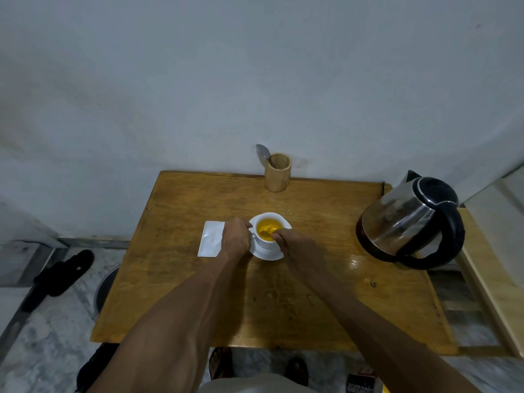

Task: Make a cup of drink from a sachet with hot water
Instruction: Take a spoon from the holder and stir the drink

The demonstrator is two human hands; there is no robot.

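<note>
A white cup point(269, 243) full of orange-yellow drink point(268, 226) stands on a white saucer point(268, 255) in the middle of the wooden table point(283, 302). My left hand point(236, 236) grips the cup's handle on its left side. My right hand point(295, 249) pinches a spoon point(266, 234) whose bowl is dipped in the drink. A white sachet point(210, 241) lies flat on the table just left of my left hand. A steel kettle point(408, 219) with a black handle sits at the table's right edge.
A wooden holder point(277, 173) with another spoon point(262, 152) stands at the table's back edge, against the wall. Black sandals point(61, 272) lie on the floor at the left. A pale wooden frame point(493, 268) stands to the right of the table.
</note>
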